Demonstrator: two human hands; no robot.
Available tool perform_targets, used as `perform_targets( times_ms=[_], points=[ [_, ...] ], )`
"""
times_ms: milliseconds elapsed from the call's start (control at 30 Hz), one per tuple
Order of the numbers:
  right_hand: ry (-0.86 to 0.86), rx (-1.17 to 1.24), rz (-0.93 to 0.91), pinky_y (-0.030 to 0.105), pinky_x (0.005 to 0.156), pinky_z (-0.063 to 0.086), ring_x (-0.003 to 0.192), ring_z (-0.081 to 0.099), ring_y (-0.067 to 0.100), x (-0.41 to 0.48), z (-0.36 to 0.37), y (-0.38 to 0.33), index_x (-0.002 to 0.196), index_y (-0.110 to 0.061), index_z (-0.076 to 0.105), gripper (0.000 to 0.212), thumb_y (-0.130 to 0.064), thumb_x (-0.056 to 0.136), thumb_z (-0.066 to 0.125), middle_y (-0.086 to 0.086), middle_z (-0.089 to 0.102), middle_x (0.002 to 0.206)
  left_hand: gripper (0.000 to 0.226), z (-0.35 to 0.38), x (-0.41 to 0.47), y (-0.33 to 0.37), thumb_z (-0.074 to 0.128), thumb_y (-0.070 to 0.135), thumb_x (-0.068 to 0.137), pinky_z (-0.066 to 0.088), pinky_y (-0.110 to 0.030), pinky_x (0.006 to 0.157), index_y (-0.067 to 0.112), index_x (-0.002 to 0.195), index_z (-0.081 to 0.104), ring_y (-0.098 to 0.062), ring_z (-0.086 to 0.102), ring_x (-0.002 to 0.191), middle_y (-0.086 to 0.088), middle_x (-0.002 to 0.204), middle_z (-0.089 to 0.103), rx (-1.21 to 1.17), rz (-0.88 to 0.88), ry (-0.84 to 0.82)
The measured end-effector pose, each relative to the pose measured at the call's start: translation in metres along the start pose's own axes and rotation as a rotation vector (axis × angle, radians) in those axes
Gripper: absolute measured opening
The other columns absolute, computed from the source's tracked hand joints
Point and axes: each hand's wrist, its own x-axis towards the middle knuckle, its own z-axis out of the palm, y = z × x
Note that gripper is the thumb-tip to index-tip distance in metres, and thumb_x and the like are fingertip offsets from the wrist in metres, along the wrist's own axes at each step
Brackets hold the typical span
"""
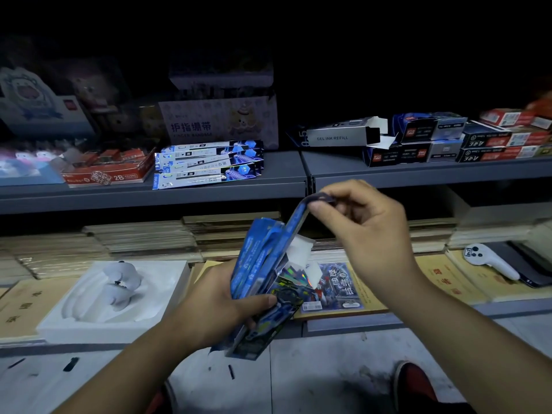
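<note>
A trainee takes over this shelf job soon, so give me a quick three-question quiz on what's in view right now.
1. True or false: the right hand pinches the top of a blue pack.
2. What does the left hand grip? A) a stapler B) an open box holding more blue packs C) a roll of tape
3. Fill in: the grey box lying on the upper shelf reads "GEL INK ___".
Key: 1 true; 2 B; 3 REFILL.
</note>
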Motion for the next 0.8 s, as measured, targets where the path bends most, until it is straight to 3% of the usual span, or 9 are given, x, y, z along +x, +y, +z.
perform_targets(
  times_ms=[133,333,400,500,633,700,800],
  points=[
    [-0.049,0.083,0.13,0.026,0.05,0.041,0.049,0.045,0.015,-0.002,-0.005,-0.005,0.1,-0.016,0.072,0.008,-0.013,0.093,0.073,0.006,0.056,0.058,0.02,-0.001,0.002,-0.002,0.082,0.017,0.082,0.061,-0.046,0.062,0.011,0.09,0.065,-0.033,0.071,0.056,-0.01,0.074,0.075,0.023,0.01,0.004],
    [-0.195,0.199,0.359,0.033,0.045,0.051,0.042,0.05,0.022,-0.016,0.011,-0.003,0.129,-0.02,0.045,0.065,-0.04,0.077,0.079,0.02,0.062,0.076,0.014,0.002,0.003,-0.001,0.079,0.018,0.086,0.058,-0.033,0.057,0.015,0.09,0.066,-0.026,0.069,0.054,-0.004,0.077,0.076,0.055,0.051,-0.005],
    [-0.197,0.191,0.377,0.034,0.043,0.051,0.041,0.05,0.024,-0.02,0.016,-0.002,0.122,-0.014,0.049,0.06,-0.04,0.077,0.08,0.024,0.057,0.075,0.013,0.004,0.002,0.0,0.078,0.018,0.086,0.055,-0.025,0.054,0.02,0.088,0.066,-0.018,0.069,0.055,0.006,0.075,0.075,0.09,0.074,-0.021],
    [-0.162,0.123,0.34,0.035,0.041,0.051,0.039,0.048,0.029,-0.02,0.019,-0.001,0.099,-0.002,0.052,0.037,-0.029,0.09,0.076,0.03,0.051,0.069,0.018,0.006,0.0,0.001,0.079,0.016,0.086,0.05,-0.017,0.052,0.025,0.084,0.063,-0.009,0.067,0.056,0.014,0.072,0.073,0.111,0.095,-0.009],
    [-0.16,0.163,0.366,0.038,0.043,0.054,0.04,0.049,0.023,-0.019,0.018,-0.007,0.105,-0.007,0.057,0.012,-0.012,0.098,0.066,0.019,0.057,0.077,0.019,0.003,0.002,-0.001,0.082,0.017,0.083,0.056,-0.028,0.054,0.023,0.086,0.065,-0.015,0.069,0.056,0.007,0.075,0.074,0.083,0.085,0.038],
    [-0.113,0.189,0.367,0.038,0.044,0.055,0.04,0.052,0.023,-0.017,0.018,-0.01,0.11,-0.01,0.056,0.013,-0.003,0.099,0.061,0.013,0.058,0.075,0.02,0.0,0.003,-0.002,0.083,0.02,0.081,0.06,-0.04,0.058,0.019,0.091,0.065,-0.025,0.071,0.056,0.0,0.076,0.075,0.065,0.059,0.074],
    [0.044,0.228,0.36,0.036,0.046,0.056,0.04,0.057,0.023,-0.005,0.009,-0.011,0.115,-0.011,0.054,0.021,0.003,0.1,0.053,0.009,0.058,0.058,0.019,-0.005,0.005,-0.007,0.081,0.02,0.084,0.061,-0.046,0.061,0.018,0.092,0.064,-0.032,0.071,0.054,-0.004,0.077,0.076,0.013,0.025,0.108]
  ],
)
